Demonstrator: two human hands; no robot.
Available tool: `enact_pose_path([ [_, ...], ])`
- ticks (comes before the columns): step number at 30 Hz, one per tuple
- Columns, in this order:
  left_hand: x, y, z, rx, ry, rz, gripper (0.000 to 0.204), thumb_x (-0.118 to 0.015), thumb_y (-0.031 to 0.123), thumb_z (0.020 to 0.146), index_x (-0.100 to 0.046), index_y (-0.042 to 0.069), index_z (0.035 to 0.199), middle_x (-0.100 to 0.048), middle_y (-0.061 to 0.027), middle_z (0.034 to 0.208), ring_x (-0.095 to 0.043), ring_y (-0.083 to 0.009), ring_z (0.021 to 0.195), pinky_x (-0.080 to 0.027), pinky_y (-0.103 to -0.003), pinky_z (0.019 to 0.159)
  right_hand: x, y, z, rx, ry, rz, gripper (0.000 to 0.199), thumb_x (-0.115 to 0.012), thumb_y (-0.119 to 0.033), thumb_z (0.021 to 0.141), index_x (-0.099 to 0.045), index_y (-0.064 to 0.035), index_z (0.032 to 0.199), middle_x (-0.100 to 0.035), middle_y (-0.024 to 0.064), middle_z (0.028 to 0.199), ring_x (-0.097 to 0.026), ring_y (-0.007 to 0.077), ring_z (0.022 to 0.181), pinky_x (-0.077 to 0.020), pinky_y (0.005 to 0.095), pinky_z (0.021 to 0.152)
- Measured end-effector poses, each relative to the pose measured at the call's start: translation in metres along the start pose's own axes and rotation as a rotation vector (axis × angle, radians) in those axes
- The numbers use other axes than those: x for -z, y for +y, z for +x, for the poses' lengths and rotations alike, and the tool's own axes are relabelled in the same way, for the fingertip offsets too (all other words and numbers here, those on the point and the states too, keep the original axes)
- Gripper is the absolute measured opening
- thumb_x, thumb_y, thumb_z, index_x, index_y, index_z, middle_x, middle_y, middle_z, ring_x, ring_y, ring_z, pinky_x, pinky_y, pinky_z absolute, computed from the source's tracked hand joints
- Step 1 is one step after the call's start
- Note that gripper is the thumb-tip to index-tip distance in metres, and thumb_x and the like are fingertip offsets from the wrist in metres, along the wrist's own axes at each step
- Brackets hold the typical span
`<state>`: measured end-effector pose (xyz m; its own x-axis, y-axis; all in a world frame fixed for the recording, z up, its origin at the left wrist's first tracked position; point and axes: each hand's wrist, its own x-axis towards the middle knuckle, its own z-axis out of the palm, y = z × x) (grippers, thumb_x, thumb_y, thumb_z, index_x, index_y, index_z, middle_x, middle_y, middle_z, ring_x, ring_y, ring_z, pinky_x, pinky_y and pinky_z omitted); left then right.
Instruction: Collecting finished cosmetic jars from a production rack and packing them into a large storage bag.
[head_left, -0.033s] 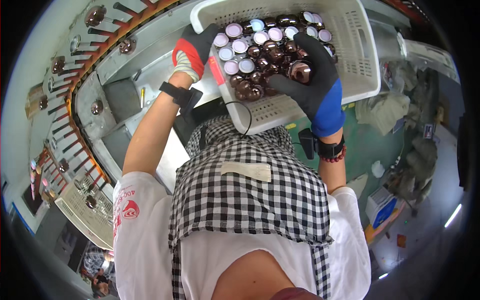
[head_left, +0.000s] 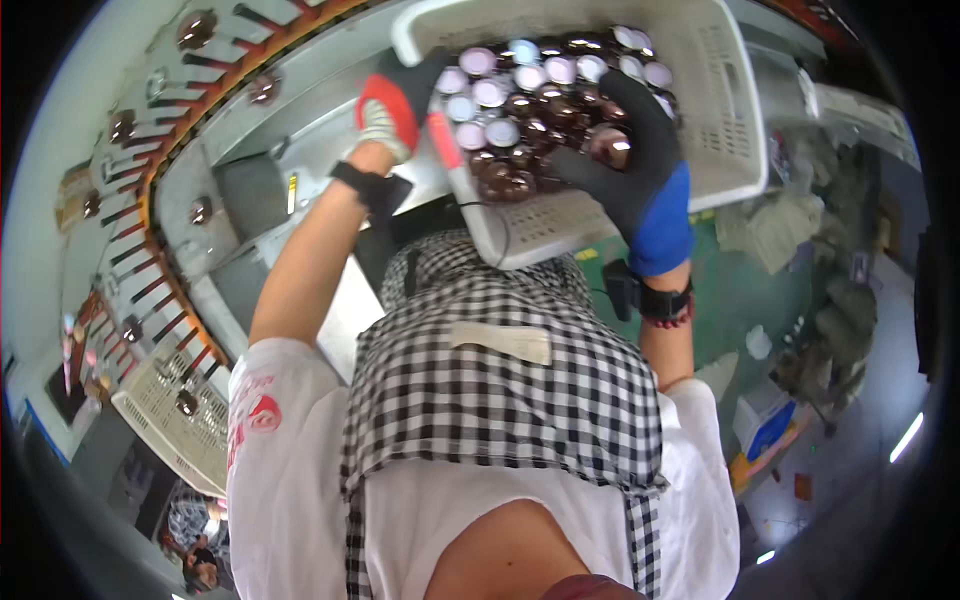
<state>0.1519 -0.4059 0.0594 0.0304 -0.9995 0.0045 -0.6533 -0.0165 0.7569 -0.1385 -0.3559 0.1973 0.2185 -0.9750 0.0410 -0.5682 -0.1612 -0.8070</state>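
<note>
Placing the basket [head_left: 560, 225] directly before the apron [head_left: 500, 410] appears to put its contents within reach of both hands; its near wall sits at the wearer's middle. The round pieces are inside: pale-topped pieces [head_left: 502, 132] lie mostly toward the left and far portions, glossy brown pieces [head_left: 508, 185] toward the near and central portions. The raised walls presumably prevent rolling. Several tops face upward, which suggests deliberate standing rather than loose pouring, though the brown pieces lie less regularly.

Right hand [head_left: 648, 150]: gloved in black and blue, entering over the right side of the basket. Thumb and fingers are spread wide in a C-shape. One larger-looking brown piece [head_left: 610, 147] sits in the crook between them. The curved posture suits a smooth, round body; whether the piece is gripped or merely bordered cannot be determined, because the picture is blurred.

Left hand [head_left: 405, 95]: gloved in red, grey and black, positioned at the left rim. Its fingers reach across the rim, near the outermost pale-topped pieces. They are partly bent; their tips are indistinct, so contact or grasp cannot be confirmed. This placement may steady the basket.

Left of the basket, the metal counter [head_left: 330, 140] extends beneath the left forearm.
</note>
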Motion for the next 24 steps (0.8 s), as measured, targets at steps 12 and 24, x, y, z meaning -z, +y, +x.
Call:
enact_pose_path([
  [12,-0.001,-0.011,-0.006,0.416,-0.035,-0.476,0.064,-0.070,0.056,0.099,-0.073,-0.001,0.129,-0.078,-0.0254,0.118,-0.075,-0.0362,0.111,-0.057,-0.043,0.095,-0.091,0.030,-0.017,-0.097,-0.458,0.148,0.050,-0.073,-0.022,0.105,-0.062,0.0023,0.148,-0.071,0.0186,0.136,-0.068,0.0270,0.120,-0.0536,0.0398,0.105],
  [24,0.130,-0.177,-0.151,0.420,0.819,0.056,0.046,-0.075,0.025,0.096,-0.071,0.005,0.137,-0.075,-0.0250,0.126,-0.072,-0.0410,0.116,-0.057,-0.046,0.098,-0.110,0.064,0.020,-0.051,-0.475,-0.054,0.033,-0.073,-0.030,0.104,-0.072,0.0029,0.100,-0.070,0.0195,0.081,-0.064,0.0349,0.069,-0.0481,0.0461,0.066],
])
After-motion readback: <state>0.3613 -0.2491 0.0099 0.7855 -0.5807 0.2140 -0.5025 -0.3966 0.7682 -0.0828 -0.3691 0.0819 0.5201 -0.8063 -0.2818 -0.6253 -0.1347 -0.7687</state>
